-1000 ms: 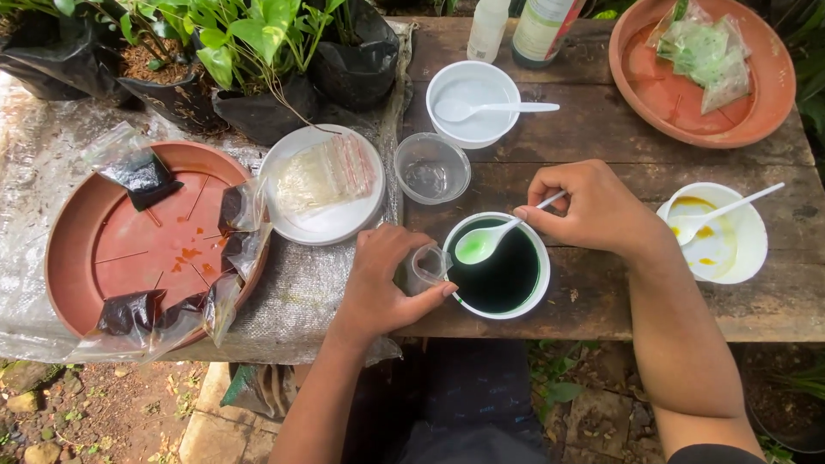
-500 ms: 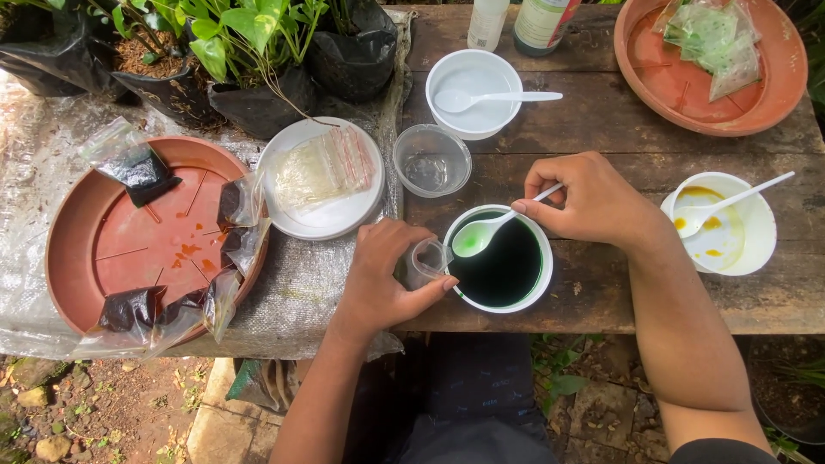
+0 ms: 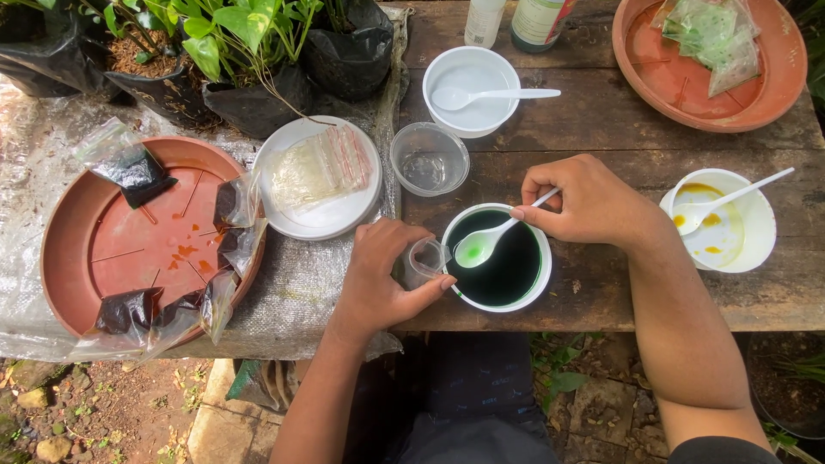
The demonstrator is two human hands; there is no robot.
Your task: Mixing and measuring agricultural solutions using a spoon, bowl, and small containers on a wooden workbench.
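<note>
My right hand (image 3: pixel 586 202) pinches the handle of a white plastic spoon (image 3: pixel 481 245) whose bowl carries green liquid, held just over a white bowl (image 3: pixel 540 288) filled with dark green liquid. My left hand (image 3: pixel 380 277) grips a small clear plastic bag (image 3: pixel 425 258), its mouth held open right beside the bowl's left rim. The spoon's bowl is a little to the right of the bag's opening.
A white plate of small clear bags (image 3: pixel 320 176), an empty clear cup (image 3: pixel 429 158), a white bowl with a spoon (image 3: pixel 471 90), a bowl with orange residue (image 3: pixel 720 221), two terracotta saucers (image 3: pixel 129 249) (image 3: pixel 713 82) holding filled bags, potted plants (image 3: pixel 223 60), and two bottles (image 3: pixel 516 19).
The spoon with green liquid has stayed over the bowl, shifting slightly toward the bag. My left hand keeps the bag in place.
</note>
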